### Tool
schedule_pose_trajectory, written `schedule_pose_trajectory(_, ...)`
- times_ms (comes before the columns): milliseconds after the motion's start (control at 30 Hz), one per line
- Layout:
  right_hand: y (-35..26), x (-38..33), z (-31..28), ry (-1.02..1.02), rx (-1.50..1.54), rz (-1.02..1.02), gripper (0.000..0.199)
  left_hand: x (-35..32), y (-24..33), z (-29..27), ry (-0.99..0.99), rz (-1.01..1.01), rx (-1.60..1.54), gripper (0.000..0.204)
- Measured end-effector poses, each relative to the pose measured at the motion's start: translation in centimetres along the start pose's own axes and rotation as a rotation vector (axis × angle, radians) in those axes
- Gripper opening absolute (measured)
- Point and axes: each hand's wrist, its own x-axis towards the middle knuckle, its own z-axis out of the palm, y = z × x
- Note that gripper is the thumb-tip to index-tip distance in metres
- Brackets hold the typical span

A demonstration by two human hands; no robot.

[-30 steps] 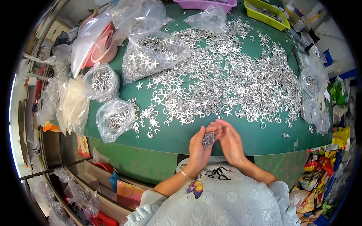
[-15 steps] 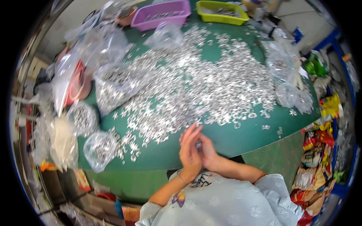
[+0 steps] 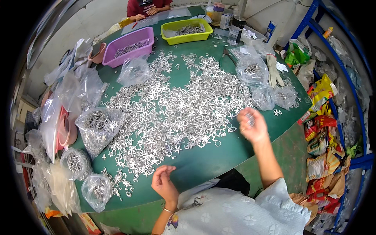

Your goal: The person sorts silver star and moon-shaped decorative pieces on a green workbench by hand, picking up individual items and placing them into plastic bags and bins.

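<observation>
A wide heap of small silvery metal pieces (image 3: pixel 184 109), many star-shaped or ring-shaped, covers the middle of the green table (image 3: pixel 196 168). My right hand (image 3: pixel 253 127) is above the heap's right edge, fingers curled round a few silvery metal pieces. My left hand (image 3: pixel 164 184) is over the table's near edge, left of my body. Its fingers are bent in toward the thumb, and whatever may be inside them is hidden. Closest to the left hand are the heap's front edge and a clear bag of metal pieces (image 3: pixel 96 192).
At the back stand a purple basin (image 3: pixel 111 58) and a yellow-green basin (image 3: pixel 172 37), both holding metal pieces. Plastic bags (image 3: pixel 98 129) line the left side. A pale glove (image 3: pixel 274 70) and pliers (image 3: pixel 228 56) lie at right. Across the table sits another person (image 3: pixel 147 8).
My hands have come apart from being pressed together. The right has gone far to the right with metal pieces; the left has moved left. The view has shifted, and the person opposite now shows.
</observation>
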Motion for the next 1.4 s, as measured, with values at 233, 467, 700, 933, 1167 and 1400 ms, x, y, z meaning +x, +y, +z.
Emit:
schedule_pose_trajectory(233, -11.0, -2.1, -0.2, -0.032, -0.031, -0.35, 0.008, -0.7, 0.2, -0.9, 0.051, -0.183, -0.042, 0.015)
schedule_pose_trajectory(467, -20.3, -2.2, -2.0, 0.028, 0.293, -0.522, 0.015, -0.7, -0.3, -0.5, 0.058, -0.256, -0.058, 0.015)
schedule_pose_trajectory(700, -21.8, 0.0, -2.0, 0.388, 0.262, -0.816, 0.024, -1.1, -0.2, 0.1, 0.052, -0.28, -0.047, 0.015)
schedule_pose_trajectory(933, -21.2, -0.3, 1.1, 0.452, 0.025, -0.832, 0.032, -1.4, -0.7, -0.7, 0.062, -0.264, -0.04, 0.015)
schedule_pose_trajectory(1167, -18.5, -1.1, -0.5, 0.397, -0.614, -1.017, 0.04, -0.6, -0.8, -0.3, -0.131, -0.094, 0.293, 0.018)
schedule_pose_trajectory(1400, -0.7, -1.6, 0.5, -0.017, -1.741, -0.976, 0.053, 4.3, -1.2, 3.9, -0.489, 0.386, 1.125, 0.042)
